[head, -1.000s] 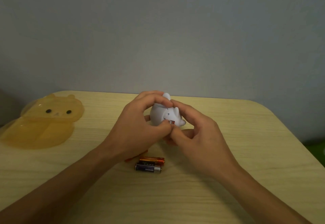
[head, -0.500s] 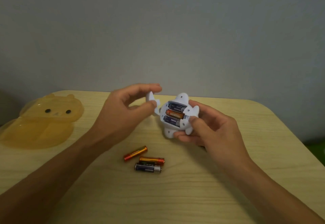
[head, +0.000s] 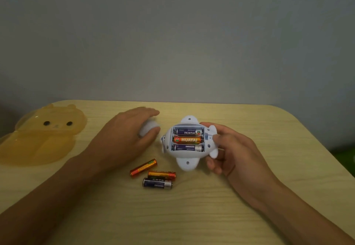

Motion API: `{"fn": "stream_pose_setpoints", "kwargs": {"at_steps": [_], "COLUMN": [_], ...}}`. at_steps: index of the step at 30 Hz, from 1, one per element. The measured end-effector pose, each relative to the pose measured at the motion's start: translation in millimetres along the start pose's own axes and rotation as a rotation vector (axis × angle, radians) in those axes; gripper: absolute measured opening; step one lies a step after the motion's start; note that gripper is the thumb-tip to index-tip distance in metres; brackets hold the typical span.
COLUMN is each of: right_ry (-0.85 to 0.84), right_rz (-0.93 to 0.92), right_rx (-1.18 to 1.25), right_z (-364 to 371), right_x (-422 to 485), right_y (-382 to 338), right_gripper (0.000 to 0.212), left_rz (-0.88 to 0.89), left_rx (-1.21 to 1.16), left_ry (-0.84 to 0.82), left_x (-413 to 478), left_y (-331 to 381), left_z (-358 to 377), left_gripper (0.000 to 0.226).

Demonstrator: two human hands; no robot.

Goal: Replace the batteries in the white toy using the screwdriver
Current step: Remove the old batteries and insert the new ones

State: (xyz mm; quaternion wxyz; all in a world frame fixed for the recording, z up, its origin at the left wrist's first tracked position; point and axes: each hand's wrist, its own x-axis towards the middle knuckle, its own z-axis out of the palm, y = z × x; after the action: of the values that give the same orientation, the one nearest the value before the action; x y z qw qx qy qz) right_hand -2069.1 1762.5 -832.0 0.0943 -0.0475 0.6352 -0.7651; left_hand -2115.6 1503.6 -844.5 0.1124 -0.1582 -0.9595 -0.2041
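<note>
White toy (head: pixel 187 144) pinched at tail end by right hand (head: pixel 232 152), battery bay up. Left hand (head: pixel 124 139) fingers curled over blurred white cover (head: pixel 148 128) near table (head: pixel 249 196).

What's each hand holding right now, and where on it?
The right hand holds the white toy by its right end, compartment facing up. The left hand holds a small white piece, seemingly the cover, under its fingers.

White toy (head: pixel 189 144) lies belly-up, compartment open, three batteries (head: pixel 188 139) seated; white cover (head: pixel 149 127) to its left
</note>
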Motion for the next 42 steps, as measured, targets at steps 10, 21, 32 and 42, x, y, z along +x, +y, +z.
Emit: {"fn": "stream_pose_setpoints", "kwargs": {"at_steps": [10,21,32,42], "right_ry": [-0.101,-0.220,-0.133,-0.084], "right_rz": [-0.016,0.001,-0.006,-0.027], "right_rx": [0.041,0.056,0.104,0.148], "right_z": [-3.8,-3.2,-5.0,-6.4], "right_x": [2.0,-3.0,-1.9,0.4], "right_y": [3.1,1.4,3.4,5.6], "right_gripper": [0.035,0.032,0.034,0.034], "left_rz": [0.455,0.508,0.499,0.237], "left_rx": [-0.151,-0.219,-0.335,-0.201], "left_ry": [0.041,-0.105,0.098,0.268], "left_x": [-8.4,-7.3,-7.0,-8.8], "left_y": [53.4,62.9,55.5,-7.6], "left_z": [-13.9,-17.9,-25.8,-84.7], "left_gripper": [0.026,0.017,0.008,0.023]}}
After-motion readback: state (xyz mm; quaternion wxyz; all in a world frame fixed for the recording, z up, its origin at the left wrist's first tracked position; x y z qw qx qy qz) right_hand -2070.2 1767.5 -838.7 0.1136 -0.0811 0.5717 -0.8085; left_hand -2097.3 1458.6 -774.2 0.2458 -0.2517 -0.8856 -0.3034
